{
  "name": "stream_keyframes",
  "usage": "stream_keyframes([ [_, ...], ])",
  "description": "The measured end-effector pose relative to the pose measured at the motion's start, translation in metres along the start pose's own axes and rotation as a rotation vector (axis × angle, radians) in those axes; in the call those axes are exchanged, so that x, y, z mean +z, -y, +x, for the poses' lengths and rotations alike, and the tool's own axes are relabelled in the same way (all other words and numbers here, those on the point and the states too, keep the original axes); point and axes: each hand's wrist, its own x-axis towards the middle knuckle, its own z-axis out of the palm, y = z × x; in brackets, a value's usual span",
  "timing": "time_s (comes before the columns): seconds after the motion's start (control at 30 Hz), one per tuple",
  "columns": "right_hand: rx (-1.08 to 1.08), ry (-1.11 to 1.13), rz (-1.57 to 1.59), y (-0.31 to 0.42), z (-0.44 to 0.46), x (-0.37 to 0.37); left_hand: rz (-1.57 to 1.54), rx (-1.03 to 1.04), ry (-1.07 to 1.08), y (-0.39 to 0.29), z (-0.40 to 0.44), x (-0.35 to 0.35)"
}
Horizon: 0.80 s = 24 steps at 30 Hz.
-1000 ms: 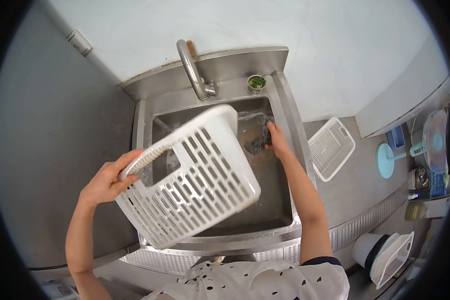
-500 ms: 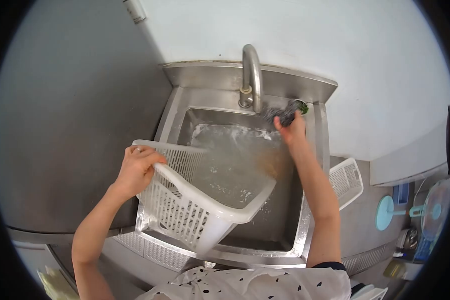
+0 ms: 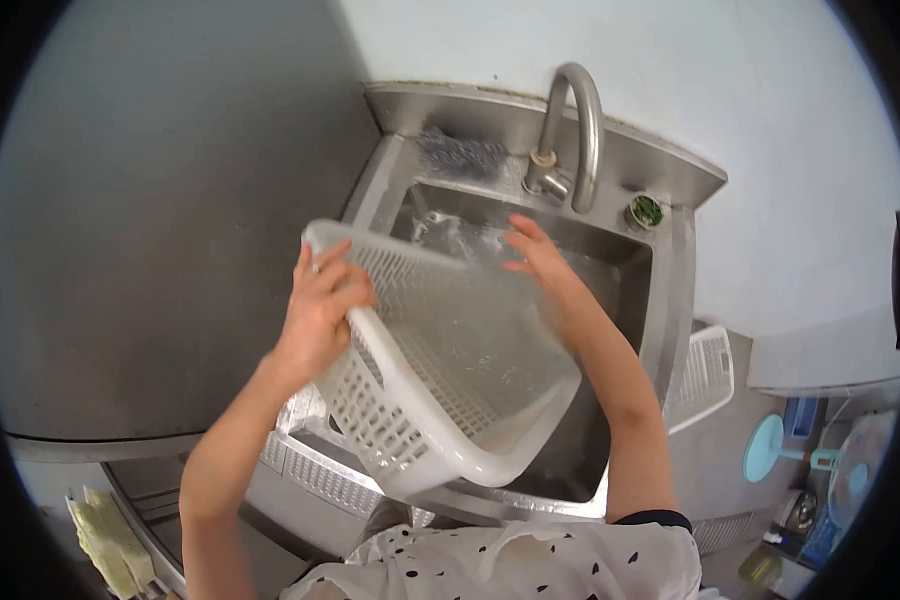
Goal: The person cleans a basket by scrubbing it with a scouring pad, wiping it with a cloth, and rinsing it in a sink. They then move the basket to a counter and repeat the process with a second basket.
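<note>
My left hand [image 3: 322,308] is wrapped around the rim of a white plastic basket [image 3: 410,435] with slotted sides. The basket tilts in the steel sink [image 3: 670,300], its near side over the front edge and its far part in cloudy water [image 3: 500,340]. Above the water, my right hand [image 3: 540,255] is open, fingers apart and nothing in them. A crumpled dark grey scrubber or cloth [image 3: 460,153] lies on the back ledge, left of the curved faucet [image 3: 590,130]; its exact kind is unclear.
A small cup with green stuff [image 3: 646,211] stands on the ledge right of the faucet. A grey cabinet or appliance side [image 3: 170,230] borders the sink on the left. Another white basket [image 3: 703,375] is on the floor at right, near a turquoise round-ended item [image 3: 764,448] and a fan [image 3: 860,475].
The grey scrubber or cloth has gone from my right hand to the ledge left of the faucet. My right hand has opened and moved over the sink's middle. My left hand has lifted the basket's rim.
</note>
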Motion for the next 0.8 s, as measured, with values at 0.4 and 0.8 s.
stream_keyframes([
  [0.4, 0.113, -0.442, -0.655, -0.240, -0.037, -0.120, -0.093, 0.036, -0.054, -0.004, 0.027, -0.018],
  [0.8, 0.102, -0.386, -0.472, -0.185, -0.116, -0.034, -0.790, -0.816, 0.187, 0.004, -0.014, 0.036],
])
